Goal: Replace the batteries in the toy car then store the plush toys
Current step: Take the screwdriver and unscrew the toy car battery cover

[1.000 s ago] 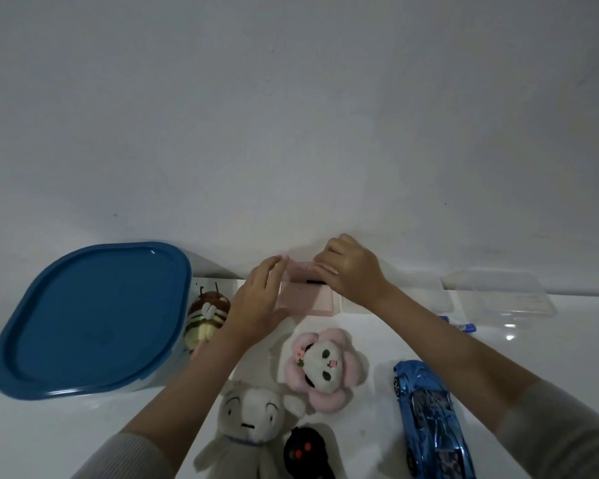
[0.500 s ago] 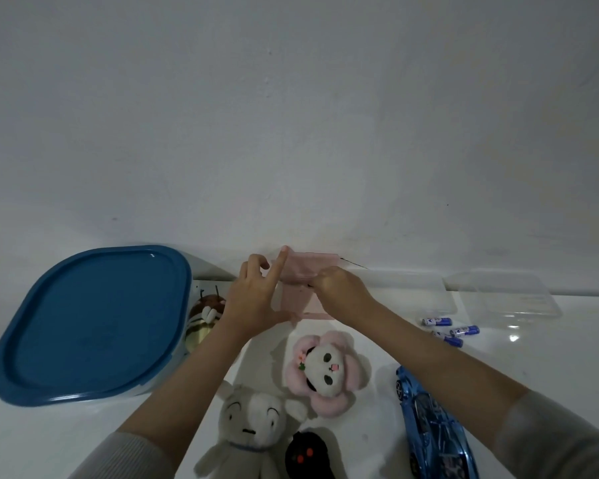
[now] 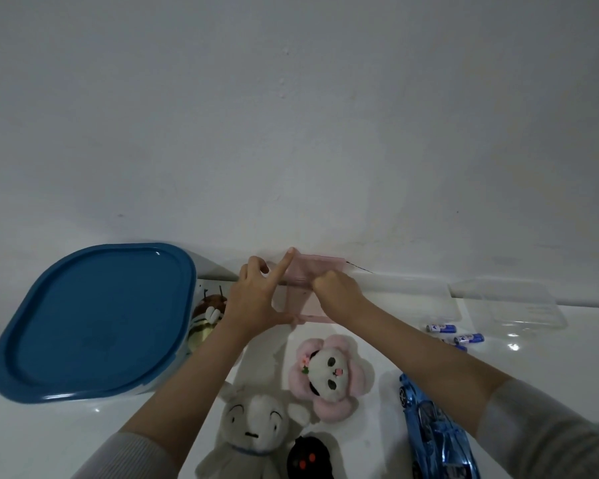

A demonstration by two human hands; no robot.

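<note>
**Both hands on the pink box at the far edge of the table**

At the far edge of the white table, against the wall, both hands work on a small pink box. Its lid is raised and tilted up towards the wall. The left hand grips the box's left side, thumb at the near edge and forefinger stretched straight up along the lid. The right hand is curled tight on the box's right part; its fingertips are hidden, so what exactly they pinch cannot be made out, nor what the box holds.

Near and to the right lies the blue toy car, upright on its wheels, its long axis running near-to-far with one end pointing away and slightly left; its near end is cut off by the bottom edge. Just beyond the right forearm lie blue batteries, partly hidden by that arm, so their count is uncertain. Two clear plastic trays sit far right, hard to separate from the table.

Between the arms lie a pink flower plush, a white rabbit plush and a black plush, the last cut off below. A striped bee plush is half hidden behind a big tub with a blue lid on the left.
</note>
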